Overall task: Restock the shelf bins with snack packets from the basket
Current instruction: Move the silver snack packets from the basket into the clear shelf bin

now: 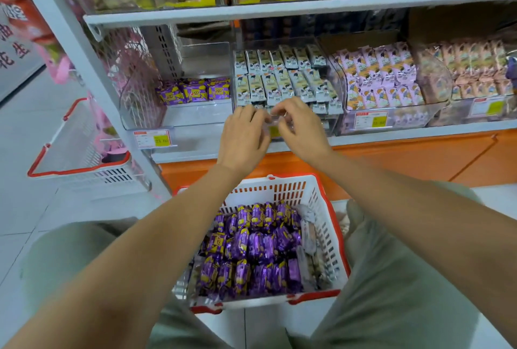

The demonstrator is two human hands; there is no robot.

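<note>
Shelf-side, glossy purple packets (251, 253) fill the basket (333, 225); left hand (243, 136) and right hand (300, 132) pinch a clear bin (331, 123).

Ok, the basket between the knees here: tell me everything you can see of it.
The basket is white plastic with slotted walls and a red rim. It stands upright on the tiled floor between the person's knees, below the shelf. It is mostly filled with purple-and-yellow packets in rough rows, with a few pale packets along its right side. Neither hand touches it: the left hand and right hand are both up at the clear bin.
</note>
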